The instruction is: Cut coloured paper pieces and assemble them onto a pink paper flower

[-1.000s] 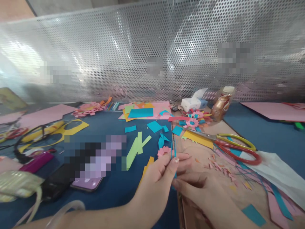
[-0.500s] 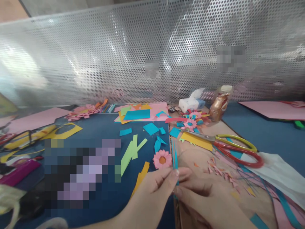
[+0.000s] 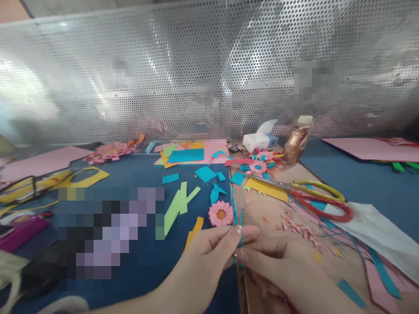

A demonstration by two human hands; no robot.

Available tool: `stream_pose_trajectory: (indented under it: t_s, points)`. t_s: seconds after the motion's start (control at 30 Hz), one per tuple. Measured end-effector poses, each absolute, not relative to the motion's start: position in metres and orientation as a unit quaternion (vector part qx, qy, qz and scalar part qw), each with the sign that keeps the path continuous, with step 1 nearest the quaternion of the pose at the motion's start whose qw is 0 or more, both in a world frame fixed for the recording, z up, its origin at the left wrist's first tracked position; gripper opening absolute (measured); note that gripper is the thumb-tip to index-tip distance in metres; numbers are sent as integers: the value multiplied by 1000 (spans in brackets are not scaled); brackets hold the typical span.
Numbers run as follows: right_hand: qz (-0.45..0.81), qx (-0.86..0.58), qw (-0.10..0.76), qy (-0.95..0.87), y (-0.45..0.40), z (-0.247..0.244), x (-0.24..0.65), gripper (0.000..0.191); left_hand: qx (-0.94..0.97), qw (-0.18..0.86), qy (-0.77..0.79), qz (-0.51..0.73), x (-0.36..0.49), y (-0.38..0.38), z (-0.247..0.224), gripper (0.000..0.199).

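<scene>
Both hands are drawn together, fingertips nearly meeting: the left hand (image 3: 211,257) pinches thin blue strips (image 3: 233,207) between thumb and fingers, and the right hand (image 3: 279,261) is closed on them just below, at the left's 5 o'clock. Their free ends point toward 12, near the edge where brown cardboard (image 3: 265,208) lies on the blue bench (image 3: 139,174). From the fingertips, a pink paper flower (image 3: 221,213) with an orange centre lies near at 11 o'clock, with folded blue paper (image 3: 215,193) beyond it. Green strips (image 3: 178,205) lie at 10 o'clock, orange strips (image 3: 195,230) between 9 and 10. At 1 o'clock the blades of scissors (image 3: 288,186) lie along yellow paper (image 3: 267,189), their handles reaching to 2. Pink scraps (image 3: 301,226) scatter toward 3. Farther off stand a tissue box (image 3: 259,141) just past 12 and a brown bottle (image 3: 297,141) at 1
</scene>
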State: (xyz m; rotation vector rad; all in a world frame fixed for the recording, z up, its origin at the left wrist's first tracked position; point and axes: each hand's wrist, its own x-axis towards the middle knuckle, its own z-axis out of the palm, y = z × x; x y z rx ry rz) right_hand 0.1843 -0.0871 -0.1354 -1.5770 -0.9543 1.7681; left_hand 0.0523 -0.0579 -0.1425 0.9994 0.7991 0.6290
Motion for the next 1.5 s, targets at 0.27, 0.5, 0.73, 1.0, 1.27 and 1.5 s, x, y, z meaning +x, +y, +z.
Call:
stream_pose_trajectory:
  t_s: [0.27, 0.5, 0.73, 1.0, 1.27, 1.5]
  points:
    - [654, -597, 296, -359, -87, -136, 184, 31, 441, 764, 354, 311, 54, -59, -145, 27]
    - [659, -586, 299, -365, -87, -137, 183, 32, 429, 770, 347, 320, 54, -60, -147, 27]
    - [636, -616, 275, -375, -88, -129, 182, 36, 446, 763, 354, 305, 54, -60, -143, 27]
    - [627, -619, 274, -385, -88, -128, 182, 33, 487, 745, 364, 275, 52, -58, -140, 27]
    - [636, -593, 303, -390, -90, -128, 184, 31, 463, 768, 333, 290, 51, -58, -141, 28]
    - [643, -585, 316, -380, -92, -126, 185, 32, 455, 776, 319, 298, 53, -59, -141, 26]
